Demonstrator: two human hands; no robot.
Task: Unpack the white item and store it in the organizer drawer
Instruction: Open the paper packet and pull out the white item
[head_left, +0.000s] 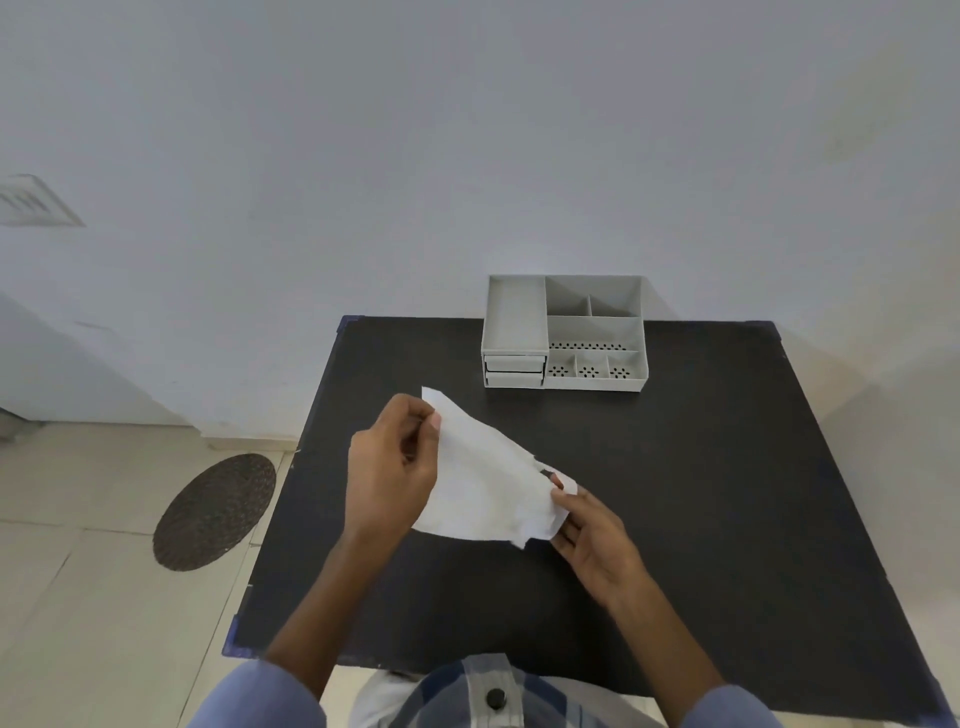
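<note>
Nearest to me are the blue sleeves of my shirt (467, 691), checked at the chest with a dark button, at the near edge of the black surface (727, 493). Both my forearms reach out over it. My right hand (597, 540) grips the near right end of the white item (483, 488), thumb on top and fingers curled beneath its ragged, torn-looking edge, where a small dark spot shows just by my thumb; I cannot tell what that spot is. My left hand (392, 467) pinches the far left corner of the same white item between thumb and fingertips, raised a little higher, so the thin sheet-like piece stretches slantwise between my two hands above the middle of the surface, its pointed corner sticking up past my left fingers. Whether it touches the surface underneath I cannot tell. Farther out, near the back edge and well apart from my hands, stands the grey organizer (566, 332), with a long open tray on its left, several open compartments with perforated floors on its right, and two small drawers (514, 370) stacked under the tray, both facing me. Off to my left, on the tiled floor, lies a round dark woven mat (213, 512). Beyond everything is a plain pale wall (467, 130).
</note>
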